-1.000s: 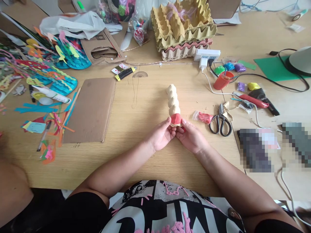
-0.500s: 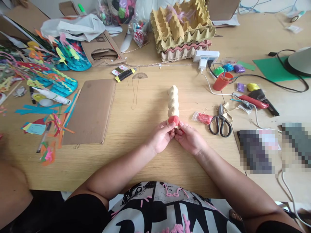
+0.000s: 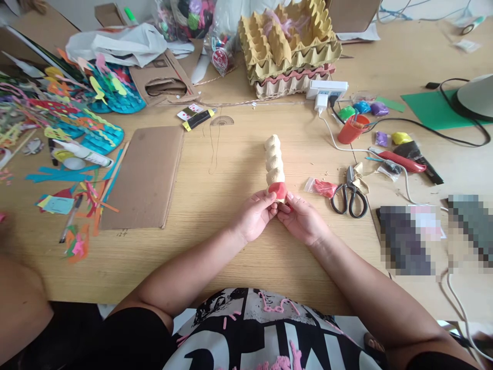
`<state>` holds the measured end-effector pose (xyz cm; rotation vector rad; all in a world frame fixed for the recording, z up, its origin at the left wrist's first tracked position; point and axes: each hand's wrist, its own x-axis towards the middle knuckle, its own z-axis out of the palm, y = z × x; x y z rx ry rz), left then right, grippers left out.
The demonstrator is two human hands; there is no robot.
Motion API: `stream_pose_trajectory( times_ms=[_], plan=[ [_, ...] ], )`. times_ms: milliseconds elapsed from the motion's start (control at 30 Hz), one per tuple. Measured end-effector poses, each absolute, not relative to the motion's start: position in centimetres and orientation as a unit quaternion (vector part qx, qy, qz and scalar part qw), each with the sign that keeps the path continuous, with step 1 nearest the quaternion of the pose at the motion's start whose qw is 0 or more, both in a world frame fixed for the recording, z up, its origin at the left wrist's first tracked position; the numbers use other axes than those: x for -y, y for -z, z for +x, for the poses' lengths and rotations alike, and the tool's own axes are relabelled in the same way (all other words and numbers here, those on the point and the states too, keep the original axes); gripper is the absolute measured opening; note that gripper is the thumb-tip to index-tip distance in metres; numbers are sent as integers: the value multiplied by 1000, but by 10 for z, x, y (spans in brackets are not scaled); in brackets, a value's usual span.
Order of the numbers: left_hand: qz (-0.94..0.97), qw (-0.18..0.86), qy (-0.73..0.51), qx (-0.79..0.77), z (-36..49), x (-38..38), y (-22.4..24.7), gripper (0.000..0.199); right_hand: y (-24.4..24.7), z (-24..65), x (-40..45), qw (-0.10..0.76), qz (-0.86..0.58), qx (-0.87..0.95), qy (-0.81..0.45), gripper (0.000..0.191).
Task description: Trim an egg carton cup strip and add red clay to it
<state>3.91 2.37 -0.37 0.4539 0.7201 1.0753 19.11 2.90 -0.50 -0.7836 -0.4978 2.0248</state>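
Observation:
A cream, bumpy strip (image 3: 273, 159) with several rounded humps points away from me over the middle of the table. Its near end carries a red, clay-like piece (image 3: 277, 190). My left hand (image 3: 256, 215) pinches that end from the left, thumb on the red. From the right, my right hand (image 3: 302, 217) closes its fingers on the same end. The fingertips of both hands nearly meet beneath it, and the underside is hidden.
Right of my hands lie a red clay packet (image 3: 324, 188) and black-handled scissors (image 3: 351, 198). Brown cardboard (image 3: 140, 177) is on the left, near paper strips. Egg trays (image 3: 288, 51) and a power strip (image 3: 327, 89) stand behind. A person's bare limb shows at lower left.
The far part of the cream strip has tilted slightly left, and the red piece shows a little more. Both hands keep hold of it, almost in place.

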Motion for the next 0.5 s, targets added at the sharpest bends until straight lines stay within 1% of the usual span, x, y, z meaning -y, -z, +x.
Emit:
stream_pose_trajectory(
  times_ms=[133,233,333,500],
  plan=[
    [194,778,-500,-327,38,-24,3,28,4,192,-29,441,-309,197,-819,37],
    [144,795,-492,-324,38,-25,0,33,3,192,-29,445,-302,203,-818,36],
    [108,795,-492,-339,39,-25,-3,32,4,192,-29,449,-302,204,-816,34],
    [198,763,-507,-348,42,-24,-3,37,6,193,-30,453,-302,197,-815,33]
  ],
)
